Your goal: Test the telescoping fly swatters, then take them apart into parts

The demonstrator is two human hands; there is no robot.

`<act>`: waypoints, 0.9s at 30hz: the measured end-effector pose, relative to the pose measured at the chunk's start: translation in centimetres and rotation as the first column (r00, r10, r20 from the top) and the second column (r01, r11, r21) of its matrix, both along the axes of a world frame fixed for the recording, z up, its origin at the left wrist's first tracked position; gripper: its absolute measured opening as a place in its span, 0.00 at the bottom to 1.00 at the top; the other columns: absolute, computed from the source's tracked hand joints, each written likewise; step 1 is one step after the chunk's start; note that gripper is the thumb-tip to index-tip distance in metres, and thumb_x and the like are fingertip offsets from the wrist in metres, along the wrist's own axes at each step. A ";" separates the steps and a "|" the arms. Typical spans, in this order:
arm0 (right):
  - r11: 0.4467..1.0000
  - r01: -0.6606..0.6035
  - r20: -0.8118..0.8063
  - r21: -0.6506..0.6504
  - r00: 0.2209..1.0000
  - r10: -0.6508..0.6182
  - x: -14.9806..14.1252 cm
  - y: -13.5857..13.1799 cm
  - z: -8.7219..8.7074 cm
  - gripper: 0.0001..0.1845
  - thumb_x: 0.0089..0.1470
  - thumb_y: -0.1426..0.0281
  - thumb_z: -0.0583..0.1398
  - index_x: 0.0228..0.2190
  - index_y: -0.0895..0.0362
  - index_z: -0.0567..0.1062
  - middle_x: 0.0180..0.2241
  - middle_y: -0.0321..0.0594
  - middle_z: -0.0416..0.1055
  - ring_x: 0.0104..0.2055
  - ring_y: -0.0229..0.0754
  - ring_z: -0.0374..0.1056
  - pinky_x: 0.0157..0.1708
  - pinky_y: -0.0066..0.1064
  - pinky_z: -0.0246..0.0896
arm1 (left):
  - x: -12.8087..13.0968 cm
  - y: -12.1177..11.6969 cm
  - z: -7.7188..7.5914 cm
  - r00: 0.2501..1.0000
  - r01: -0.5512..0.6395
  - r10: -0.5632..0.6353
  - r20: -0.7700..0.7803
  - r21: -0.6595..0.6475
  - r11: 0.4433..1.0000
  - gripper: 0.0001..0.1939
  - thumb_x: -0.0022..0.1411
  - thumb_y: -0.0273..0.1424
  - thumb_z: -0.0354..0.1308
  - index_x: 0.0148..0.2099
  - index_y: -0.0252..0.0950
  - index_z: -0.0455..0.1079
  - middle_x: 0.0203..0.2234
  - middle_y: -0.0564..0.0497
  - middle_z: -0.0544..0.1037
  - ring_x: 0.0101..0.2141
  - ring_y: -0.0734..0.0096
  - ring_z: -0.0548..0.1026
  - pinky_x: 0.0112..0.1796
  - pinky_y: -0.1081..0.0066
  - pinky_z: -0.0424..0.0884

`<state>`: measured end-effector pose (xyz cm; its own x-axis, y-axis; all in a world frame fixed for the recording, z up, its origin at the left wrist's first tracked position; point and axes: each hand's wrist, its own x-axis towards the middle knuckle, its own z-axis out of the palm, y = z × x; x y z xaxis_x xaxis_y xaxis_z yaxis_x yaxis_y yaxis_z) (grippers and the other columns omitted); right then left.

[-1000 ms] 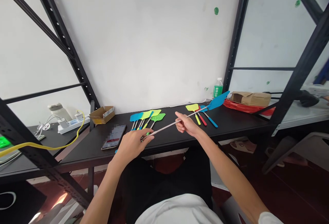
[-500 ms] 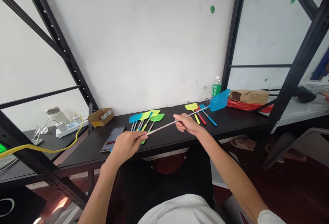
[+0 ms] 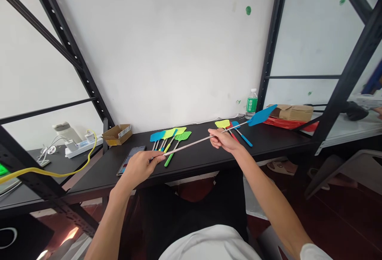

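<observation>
My left hand point(image 3: 139, 168) is closed around the near end of a long fly swatter point(image 3: 193, 142), its fingers curled over the thin metal shaft. My right hand point(image 3: 223, 140) pinches the shaft farther along, with the thumb and fingers together on it, so both hands are clamped on the same swatter. Its long axis slants across in front of me, low at my left and rising toward the far right. The blue mesh head point(image 3: 262, 115) points up and to the right, beyond my right hand, and sits over the far edge of the black desk point(image 3: 191, 172), just in front of a green-labelled water bottle point(image 3: 252, 104) in my view. Under my right hand lie a yellow swatter point(image 3: 222, 123) and a blue-handled swatter point(image 3: 243, 137). Left of the shaft is a cluster of blue, yellow and green swatters point(image 3: 171, 134), and one green handle point(image 3: 169, 160) lies just below the shaft. A phone point(image 3: 130, 160) lies beside my left hand, and a small cardboard box point(image 3: 117, 134) sits at the desk's left end
</observation>
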<state>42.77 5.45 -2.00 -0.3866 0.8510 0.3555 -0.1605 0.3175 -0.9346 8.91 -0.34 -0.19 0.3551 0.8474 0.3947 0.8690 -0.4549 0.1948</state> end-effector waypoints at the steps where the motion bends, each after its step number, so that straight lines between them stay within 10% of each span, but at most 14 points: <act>1: 1.000 -0.001 0.013 0.008 1.000 0.001 0.3 0.1 0.0 0.30 0.61 0.54 0.60 0.14 0.55 0.60 0.11 0.29 0.50 0.15 0.33 0.50 0.19 0.27 0.51 | -0.2 0.0 0.0 1.000 0.001 -0.001 0.002 -0.005 1.000 0.23 0.68 0.49 0.48 0.46 0.45 0.81 0.41 0.49 0.84 0.35 0.62 0.78 0.34 0.72 0.65; 16: 0.991 0.135 -0.060 -0.001 0.989 -0.135 7.7 2.6 -1.7 0.30 0.61 0.56 0.60 0.13 0.54 0.59 0.10 0.29 0.47 0.15 0.33 0.47 0.19 0.28 0.51 | -7.9 2.0 -0.6 0.985 -0.159 0.160 0.064 -0.024 0.987 0.26 0.63 0.53 0.51 0.45 0.42 0.80 0.38 0.48 0.84 0.36 0.58 0.79 0.36 0.69 0.69; 27: 0.981 0.133 -0.203 -0.142 0.966 -0.161 6.1 3.2 -2.4 0.26 0.54 0.56 0.66 0.16 0.56 0.63 0.13 0.30 0.56 0.16 0.32 0.52 0.17 0.27 0.47 | -9.5 1.8 -0.5 0.955 -0.277 0.268 0.126 0.060 0.959 0.23 0.61 0.52 0.54 0.45 0.42 0.79 0.35 0.49 0.84 0.32 0.59 0.78 0.34 0.67 0.68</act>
